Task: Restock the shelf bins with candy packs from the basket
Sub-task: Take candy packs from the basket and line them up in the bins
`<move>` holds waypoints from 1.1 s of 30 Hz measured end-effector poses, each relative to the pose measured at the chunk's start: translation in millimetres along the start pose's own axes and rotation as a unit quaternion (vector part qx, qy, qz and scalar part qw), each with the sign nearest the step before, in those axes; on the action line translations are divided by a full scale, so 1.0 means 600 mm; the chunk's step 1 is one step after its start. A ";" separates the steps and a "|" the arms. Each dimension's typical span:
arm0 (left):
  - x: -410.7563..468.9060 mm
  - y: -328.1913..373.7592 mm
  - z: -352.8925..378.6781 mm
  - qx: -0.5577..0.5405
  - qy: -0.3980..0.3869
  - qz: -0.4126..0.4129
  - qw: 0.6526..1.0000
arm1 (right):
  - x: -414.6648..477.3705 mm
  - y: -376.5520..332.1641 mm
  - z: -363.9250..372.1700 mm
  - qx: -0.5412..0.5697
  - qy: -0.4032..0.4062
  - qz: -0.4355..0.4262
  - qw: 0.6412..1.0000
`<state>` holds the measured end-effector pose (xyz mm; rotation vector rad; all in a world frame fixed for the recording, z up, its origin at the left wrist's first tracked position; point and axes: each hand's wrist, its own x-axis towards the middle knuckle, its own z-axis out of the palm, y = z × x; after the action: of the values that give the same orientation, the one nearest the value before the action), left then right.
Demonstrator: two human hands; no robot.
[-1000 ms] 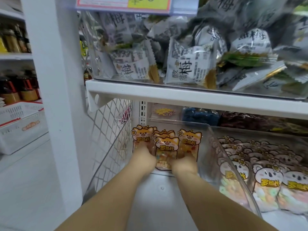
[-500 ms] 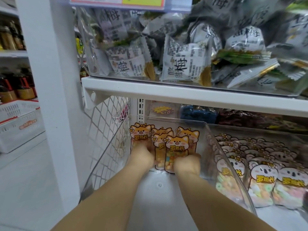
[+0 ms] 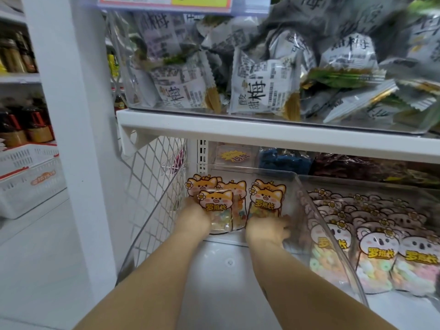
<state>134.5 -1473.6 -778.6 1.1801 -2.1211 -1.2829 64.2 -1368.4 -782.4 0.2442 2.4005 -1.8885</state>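
The orange cat-faced candy packs [image 3: 238, 198] are standing in a loose cluster at the back of the clear bin [image 3: 307, 203] on the lower shelf, centre of the frame. The left hand [image 3: 194, 219] is pressing against the foot of the front-left pack. Its fingers are hidden behind the film, so I cannot tell whether it is pinching. The right hand [image 3: 267, 228] is resting at the base of the right-hand stack, fingers spread toward the bin wall.

The packs are leaning unevenly and the bin floor in front of them is bare and smooth. Once let go, they may be sliding forward or toppling flat, and a withdrawing forearm could be dragging one along.

Each pack is showing yellow characters reading 罗班长, as are the koala packs [image 3: 381, 248] lower right. The grey sachets [image 3: 262, 91] above are showing 酸甜梅. The price label [image 3: 166, 1] at the top is cut off, and the orange mark on the white basket [image 3: 31, 182] at left is blurred.
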 end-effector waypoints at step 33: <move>0.046 0.001 0.049 0.187 -0.026 0.076 0.979 | -0.003 0.013 -0.009 -0.212 -0.092 -0.145 0.962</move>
<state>98.3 -1480.5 -795.2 1.1034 -2.5133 -0.8818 67.8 -1361.6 -788.2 -0.3119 2.7373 -1.3478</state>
